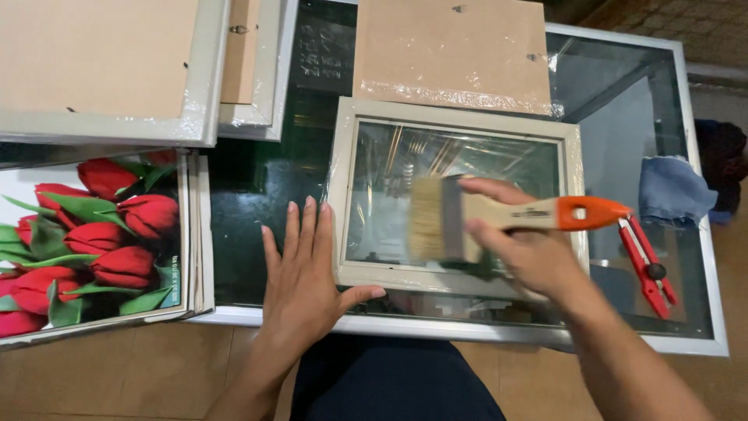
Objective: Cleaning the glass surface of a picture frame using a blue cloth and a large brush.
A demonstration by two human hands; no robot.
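1. Nearest, dark-trousered lap at the bottom edge, above a tiled floor.
2. Next, left hand (300, 273) flat on the glass table (257, 187), fingers straight and close together, thumb out and touching the bottom left corner of the frame (456, 199).
3. Beside it, right hand (526, 249) wrapped around a wide brush (499, 218): thumb on top, fingers curled under the pale wooden handle, orange handle end pointing right.
4. Brush bristles pointing left, blurred, over the glass pane of the frame.
5. Frame lying flat at the table's middle, pale border, wrapped in clear film, front edge near the table's near rim.
6. Left of the hand, stack of prints (93, 242) showing red tulips with green leaves, overhanging the table's near edge.
7. Right of the frame, red cutter (647, 265) on the glass, just beyond the brush handle's end.
8. Farther right, folded blue cloth (674, 191) near the table's right rim.
9. Farther back, brown backing board (452, 54) with film along its lower edge, touching the top of the frame.
10. Far left, two more pale frames (202, 78) lying face down, brown backs up, overlapping the prints.
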